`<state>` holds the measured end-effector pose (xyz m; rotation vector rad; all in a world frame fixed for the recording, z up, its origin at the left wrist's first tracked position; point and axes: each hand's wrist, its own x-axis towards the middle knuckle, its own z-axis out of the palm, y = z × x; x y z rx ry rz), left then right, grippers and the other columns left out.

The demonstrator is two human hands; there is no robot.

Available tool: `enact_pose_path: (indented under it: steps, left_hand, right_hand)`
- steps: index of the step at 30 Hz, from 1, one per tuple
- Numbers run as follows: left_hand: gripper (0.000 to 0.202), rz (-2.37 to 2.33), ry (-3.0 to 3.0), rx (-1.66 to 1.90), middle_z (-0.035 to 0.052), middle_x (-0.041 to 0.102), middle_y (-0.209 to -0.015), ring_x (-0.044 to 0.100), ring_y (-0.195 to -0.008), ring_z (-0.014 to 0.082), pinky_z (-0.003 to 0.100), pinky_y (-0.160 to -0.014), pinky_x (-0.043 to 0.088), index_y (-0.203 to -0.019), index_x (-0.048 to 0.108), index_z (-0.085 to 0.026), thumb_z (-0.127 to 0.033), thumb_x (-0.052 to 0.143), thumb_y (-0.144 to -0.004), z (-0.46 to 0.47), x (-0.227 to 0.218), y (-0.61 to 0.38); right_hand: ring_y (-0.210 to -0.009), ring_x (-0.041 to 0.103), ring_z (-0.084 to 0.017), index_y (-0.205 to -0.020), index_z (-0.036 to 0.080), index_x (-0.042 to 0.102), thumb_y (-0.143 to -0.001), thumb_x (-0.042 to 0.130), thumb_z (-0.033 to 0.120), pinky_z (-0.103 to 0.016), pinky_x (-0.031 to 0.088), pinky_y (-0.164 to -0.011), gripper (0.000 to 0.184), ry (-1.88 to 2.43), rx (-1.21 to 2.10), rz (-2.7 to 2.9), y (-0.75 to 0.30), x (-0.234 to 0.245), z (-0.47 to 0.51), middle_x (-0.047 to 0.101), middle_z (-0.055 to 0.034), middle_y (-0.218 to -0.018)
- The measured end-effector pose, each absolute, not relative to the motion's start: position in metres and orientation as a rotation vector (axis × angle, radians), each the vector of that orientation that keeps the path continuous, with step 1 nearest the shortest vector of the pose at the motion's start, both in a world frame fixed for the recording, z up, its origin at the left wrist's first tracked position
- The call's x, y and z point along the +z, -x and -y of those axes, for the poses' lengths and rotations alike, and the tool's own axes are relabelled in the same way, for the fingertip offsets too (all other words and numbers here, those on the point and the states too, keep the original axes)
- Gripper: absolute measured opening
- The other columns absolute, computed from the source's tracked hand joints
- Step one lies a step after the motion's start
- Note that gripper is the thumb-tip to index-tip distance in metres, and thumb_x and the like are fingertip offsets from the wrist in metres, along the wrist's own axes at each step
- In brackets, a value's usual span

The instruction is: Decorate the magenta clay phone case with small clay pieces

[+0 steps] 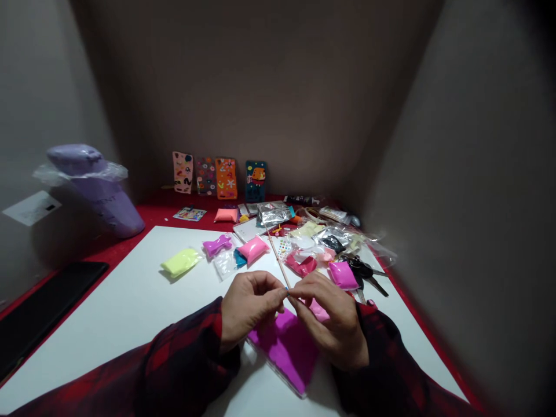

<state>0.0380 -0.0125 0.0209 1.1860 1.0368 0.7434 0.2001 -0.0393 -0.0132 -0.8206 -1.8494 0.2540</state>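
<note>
My left hand [248,307] and my right hand [331,320] meet fingertip to fingertip above a flat magenta slab [290,348] lying on the white board [130,301]. Both hands are closed in a pinch around a tiny bluish bit [287,289], too small to name. A thin wooden stick [278,259] runs from the pinch away toward the back; which hand grips it I cannot tell. Both sleeves are dark red plaid.
Small clay packets lie beyond the hands: yellow-green [181,262], purple [217,244], pink [253,249], magenta [343,274]. Keys [365,272] rest at the right. Four decorated phone cases [219,176] lean on the back wall. A lilac wrapped object [98,188] stands left, a black slab [43,310] beside it.
</note>
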Motion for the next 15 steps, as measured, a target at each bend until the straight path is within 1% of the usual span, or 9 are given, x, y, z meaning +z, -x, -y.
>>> enact_pose_path:
  steps: [4,7,9,12,15]
  left_hand:
    - [0.018,-1.053,-1.223,0.759,-0.0018,0.055,-0.05,0.042,-0.039,0.0043,0.015,-0.037,0.029,-0.063,0.057,-0.011,-0.027,0.065,-0.067,0.0137,0.0174,-0.0398]
    - [0.016,-1.061,-1.263,0.801,-0.0032,0.053,-0.048,0.042,-0.039,0.0044,0.015,-0.038,0.03,-0.062,0.057,-0.011,-0.024,0.066,-0.065,0.0151,0.0143,-0.041]
    - [0.016,-1.039,-1.245,0.802,-0.0041,0.051,-0.047,0.041,-0.038,0.0041,0.015,-0.037,0.03,-0.061,0.056,-0.012,-0.023,0.067,-0.065,0.0154,0.0138,-0.0409]
    - [0.018,-0.952,-1.129,0.764,-0.0028,0.054,-0.047,0.041,-0.035,0.0042,0.015,-0.034,0.028,-0.063,0.056,-0.012,-0.026,0.068,-0.066,0.014,0.0147,-0.0389]
    - [0.021,-0.869,-1.048,0.761,0.0002,0.059,-0.051,0.043,-0.034,0.0054,0.016,-0.032,0.028,-0.066,0.057,-0.011,-0.029,0.07,-0.065,0.0114,0.0147,-0.0362]
  right_hand:
    - [-0.069,0.05,-0.016,-0.092,0.015,0.061,-0.078,0.056,0.002,-0.031,0.04,-0.061,0.02,0.849,0.239,1.86,-0.1985,-0.0115,0.0393,0.058,-0.0056,-0.074]
    - [-0.065,0.048,-0.015,-0.084,0.016,0.059,-0.076,0.056,0.003,-0.03,0.039,-0.059,0.016,0.877,0.23,1.838,-0.196,-0.0119,0.0391,0.055,-0.0026,-0.069]
    - [-0.061,0.047,-0.013,-0.078,0.017,0.056,-0.076,0.056,0.004,-0.028,0.038,-0.057,0.013,0.921,0.28,1.788,-0.1951,-0.0137,0.039,0.052,-0.0004,-0.066]
    - [-0.062,0.05,-0.013,-0.076,0.018,0.055,-0.079,0.056,0.008,-0.027,0.04,-0.058,0.011,0.986,0.422,1.644,-0.1965,-0.0174,0.039,0.052,0.0007,-0.068]
    - [-0.066,0.052,-0.013,-0.077,0.019,0.054,-0.082,0.056,0.013,-0.028,0.041,-0.062,0.008,1.005,0.48,1.551,-0.2002,-0.0189,0.0389,0.054,0.0007,-0.07]
